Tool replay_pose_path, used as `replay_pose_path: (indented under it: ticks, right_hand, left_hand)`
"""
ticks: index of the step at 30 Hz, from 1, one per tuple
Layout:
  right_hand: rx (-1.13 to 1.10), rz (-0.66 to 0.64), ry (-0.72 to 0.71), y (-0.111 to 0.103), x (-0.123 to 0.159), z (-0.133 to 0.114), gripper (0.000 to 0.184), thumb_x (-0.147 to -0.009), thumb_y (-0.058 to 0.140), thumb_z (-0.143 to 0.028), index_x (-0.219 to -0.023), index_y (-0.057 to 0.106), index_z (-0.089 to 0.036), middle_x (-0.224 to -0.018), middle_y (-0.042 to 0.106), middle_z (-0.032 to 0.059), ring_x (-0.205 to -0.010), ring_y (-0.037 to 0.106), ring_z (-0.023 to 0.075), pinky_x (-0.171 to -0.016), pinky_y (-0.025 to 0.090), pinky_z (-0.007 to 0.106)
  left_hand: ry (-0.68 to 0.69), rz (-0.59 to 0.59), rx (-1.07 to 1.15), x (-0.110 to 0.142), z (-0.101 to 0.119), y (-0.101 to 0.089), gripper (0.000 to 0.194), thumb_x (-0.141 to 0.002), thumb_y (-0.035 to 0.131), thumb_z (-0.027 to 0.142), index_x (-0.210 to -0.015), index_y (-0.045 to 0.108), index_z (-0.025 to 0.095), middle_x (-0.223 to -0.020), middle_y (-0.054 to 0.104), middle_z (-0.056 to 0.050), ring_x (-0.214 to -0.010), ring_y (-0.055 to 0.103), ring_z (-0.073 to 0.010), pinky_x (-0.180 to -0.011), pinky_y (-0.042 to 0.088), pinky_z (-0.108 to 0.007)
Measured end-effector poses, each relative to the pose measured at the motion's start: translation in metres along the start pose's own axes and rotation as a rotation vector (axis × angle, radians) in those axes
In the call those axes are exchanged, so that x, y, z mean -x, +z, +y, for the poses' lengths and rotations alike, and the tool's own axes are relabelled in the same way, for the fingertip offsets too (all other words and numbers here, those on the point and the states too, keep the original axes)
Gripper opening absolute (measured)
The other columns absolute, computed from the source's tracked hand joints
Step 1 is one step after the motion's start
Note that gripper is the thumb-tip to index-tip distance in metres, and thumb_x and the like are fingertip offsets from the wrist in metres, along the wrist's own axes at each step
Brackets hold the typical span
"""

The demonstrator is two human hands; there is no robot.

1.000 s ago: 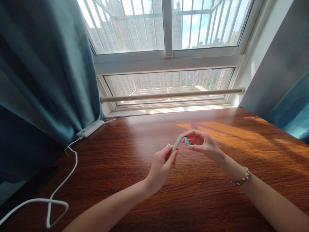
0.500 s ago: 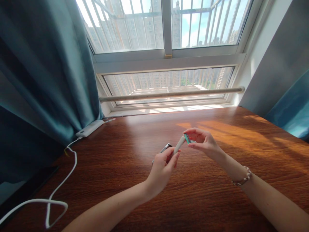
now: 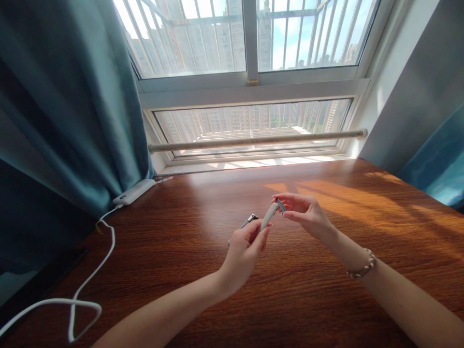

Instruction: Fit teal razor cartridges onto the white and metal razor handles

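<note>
My left hand (image 3: 243,251) is closed around a slim pale-grey handle (image 3: 268,216), which slants up to the right and has a row of tiny dark teeth along its right edge near the tip. Between the thumb and fingers of my right hand (image 3: 306,211) is a small dark, green-edged strip (image 3: 280,206), held close by that tip; whether the two touch I cannot tell. Just behind my left hand, a shiny metal object (image 3: 249,220) shows in part, its lower portion covered by the fingers.
The brown wooden table (image 3: 174,270) runs up to the window sill. A white power strip (image 3: 134,192) lies by the curtain (image 3: 72,96), and its white cable (image 3: 113,241) loops down the left side. Sunlight falls across the table's right part.
The strip in my right hand has turned, showing a thinner, darker side with less green. My right fingers have shifted slightly left and up, while my left hand has barely moved.
</note>
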State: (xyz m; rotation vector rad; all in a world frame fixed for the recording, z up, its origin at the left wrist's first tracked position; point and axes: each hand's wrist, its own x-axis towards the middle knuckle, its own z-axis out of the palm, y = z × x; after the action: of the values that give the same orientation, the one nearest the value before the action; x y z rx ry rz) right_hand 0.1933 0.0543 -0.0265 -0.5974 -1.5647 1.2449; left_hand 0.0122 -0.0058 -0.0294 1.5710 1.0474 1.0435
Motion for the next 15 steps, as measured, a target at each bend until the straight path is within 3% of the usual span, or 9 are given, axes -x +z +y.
replay_pose_path:
  ticks: [5,15]
  right_hand:
    - [0.048,-0.069,-0.042,0.0011,-0.0013,-0.0006,0.035,-0.069,0.068,-0.021,-0.104,0.062,-0.023,-0.098,0.061,0.0053,-0.087,0.055,0.0168,-0.079,0.045,0.033]
    - [0.098,-0.062,-0.037,-0.0013,-0.0010,-0.0003,0.035,-0.070,0.067,-0.028,-0.104,0.062,-0.023,-0.095,0.060,0.0061,-0.084,0.053,0.0174,-0.078,0.045,0.036]
  left_hand:
    - [0.035,-0.017,-0.035,0.0005,0.0015,-0.0015,0.025,-0.085,0.045,0.035,-0.095,0.055,0.015,-0.057,0.037,0.005,-0.051,0.034,-0.0071,-0.048,0.028,-0.019]
    - [0.013,0.028,-0.036,-0.0021,0.0005,-0.0026,0.028,-0.083,0.047,0.037,-0.095,0.057,0.014,-0.056,0.039,0.004,-0.050,0.036,-0.0075,-0.046,0.029,-0.019]
